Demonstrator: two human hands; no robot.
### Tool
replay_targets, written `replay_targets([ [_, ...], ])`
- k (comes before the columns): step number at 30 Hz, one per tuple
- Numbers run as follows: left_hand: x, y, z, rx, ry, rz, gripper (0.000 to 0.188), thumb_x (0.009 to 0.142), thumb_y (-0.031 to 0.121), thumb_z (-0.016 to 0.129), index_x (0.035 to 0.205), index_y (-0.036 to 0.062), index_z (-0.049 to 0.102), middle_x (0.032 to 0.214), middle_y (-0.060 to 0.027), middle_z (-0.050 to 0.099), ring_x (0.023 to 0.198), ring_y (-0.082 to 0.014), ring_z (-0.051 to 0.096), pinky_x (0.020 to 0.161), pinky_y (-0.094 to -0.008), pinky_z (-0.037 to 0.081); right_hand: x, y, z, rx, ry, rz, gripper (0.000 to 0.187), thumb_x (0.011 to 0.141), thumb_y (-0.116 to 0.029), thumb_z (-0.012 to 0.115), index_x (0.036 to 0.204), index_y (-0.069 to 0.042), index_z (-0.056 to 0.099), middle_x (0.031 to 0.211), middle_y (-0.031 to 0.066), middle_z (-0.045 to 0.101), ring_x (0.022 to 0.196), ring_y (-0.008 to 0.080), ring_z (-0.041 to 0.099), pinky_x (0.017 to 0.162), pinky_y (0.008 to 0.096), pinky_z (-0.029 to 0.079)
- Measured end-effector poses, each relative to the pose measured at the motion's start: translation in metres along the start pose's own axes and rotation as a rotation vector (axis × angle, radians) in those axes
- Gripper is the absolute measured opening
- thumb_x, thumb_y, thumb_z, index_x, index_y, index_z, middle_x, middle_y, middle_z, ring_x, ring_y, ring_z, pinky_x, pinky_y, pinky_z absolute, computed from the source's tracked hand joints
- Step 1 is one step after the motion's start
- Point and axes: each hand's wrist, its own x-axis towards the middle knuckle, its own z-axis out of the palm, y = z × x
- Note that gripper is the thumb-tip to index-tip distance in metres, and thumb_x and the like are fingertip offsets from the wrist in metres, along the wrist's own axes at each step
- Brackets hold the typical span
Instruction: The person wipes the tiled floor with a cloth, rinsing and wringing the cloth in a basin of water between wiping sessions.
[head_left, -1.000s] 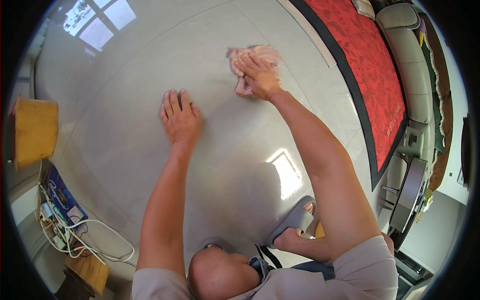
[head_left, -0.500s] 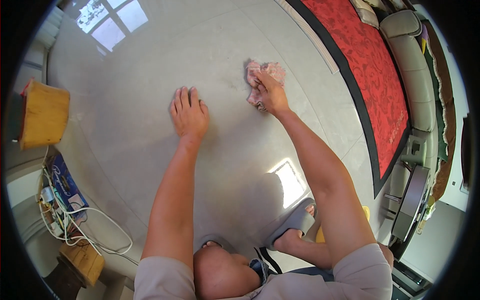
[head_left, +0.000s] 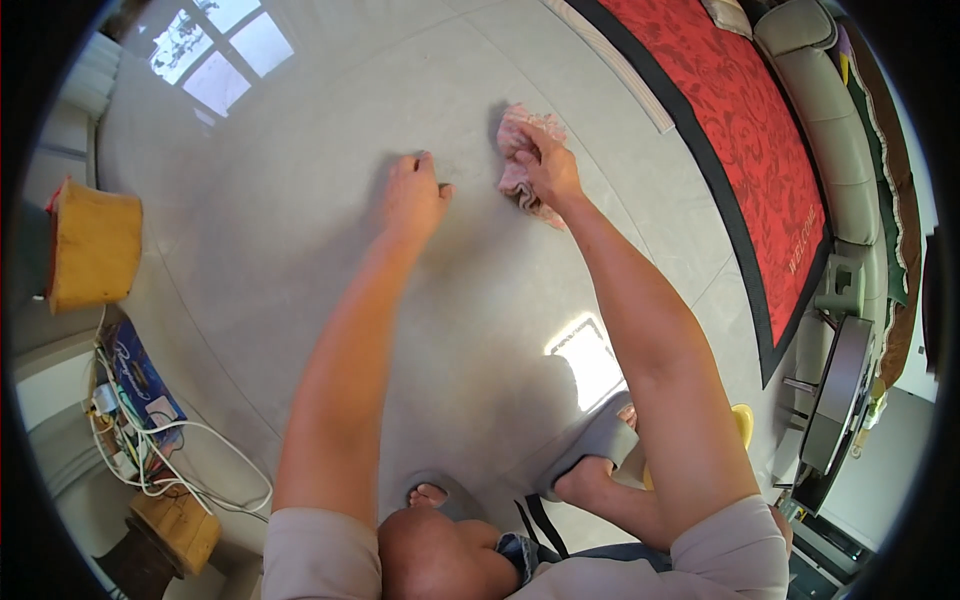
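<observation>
A crumpled pink-and-white cloth [head_left: 518, 180] is bunched under my right hand [head_left: 552, 170] on the grey tiled floor [head_left: 300, 250]. The fingers and thumb of that hand close on the cloth's right side. To the left of it, my left hand [head_left: 415, 192] is over the floor with its fingers bent and its thumb held apart. Nothing shows in it, and the fingertips are partly hidden behind the hand. Both arms stretch forward, and a grey slipper [head_left: 585, 450] is on my right foot.
A red mat [head_left: 720, 130] with a black border lies at the right, beside a grey sofa [head_left: 825, 120]. At the left are a yellow wooden stool [head_left: 95, 247] and a blue box [head_left: 140, 370] with tangled white cables [head_left: 215, 435]. A small dark table [head_left: 838, 395] stands at the lower right.
My left hand has come off its flat pose on the floor, moved forward and right, and its fingers have bent. My right hand stays on the cloth, which has shifted slightly.
</observation>
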Motion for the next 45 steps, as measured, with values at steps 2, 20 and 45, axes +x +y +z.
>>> replay_targets([
  [2, 0.011, 0.0, -0.002, -0.039, -0.037, -0.043, 0.064, 0.091, 0.024, 0.083, 0.146, 0.0023, 0.06, 0.142, -0.0183, 0.06, 0.132, -0.0364, 0.057, 0.105, -0.0466, 0.054, -0.005, -0.02, 0.002, 0.08, -0.167, 0.066, 0.048, 0.096, -0.001, 0.065, 0.143, -0.013, 0.067, 0.136, 0.0116, 0.072, 0.123, 0.033, 0.066, 0.105, 0.0415, 0.053],
  [20, 0.074, 0.011, 0.036, -0.385, 0.013, 0.078, 0.015, 0.094, 0.006, 0.066, 0.099, 0.0084, 0.079, 0.088, -0.0176, 0.075, 0.084, -0.0355, 0.072, 0.079, -0.0398, 0.056, 0.002, -0.036, 0.014, -0.35, -0.252, -0.012, 0.048, 0.093, -0.027, 0.079, 0.14, -0.027, 0.069, 0.131, 0.0066, 0.068, 0.125, 0.0299, 0.064, 0.101, 0.0444, 0.055],
  [45, 0.044, -0.049, 0.03, -0.386, 0.072, 0.084, 0.038, 0.094, 0.002, 0.071, 0.132, 0.0067, 0.072, 0.109, -0.0153, 0.073, 0.096, -0.0275, 0.075, 0.087, -0.0374, 0.06, 0.01, -0.05, 0.057, -0.215, -0.23, 0.005, 0.014, 0.096, -0.023, 0.077, 0.108, -0.016, 0.079, 0.102, 0.0031, 0.077, 0.098, 0.0274, 0.073, 0.085, 0.0424, 0.059],
])
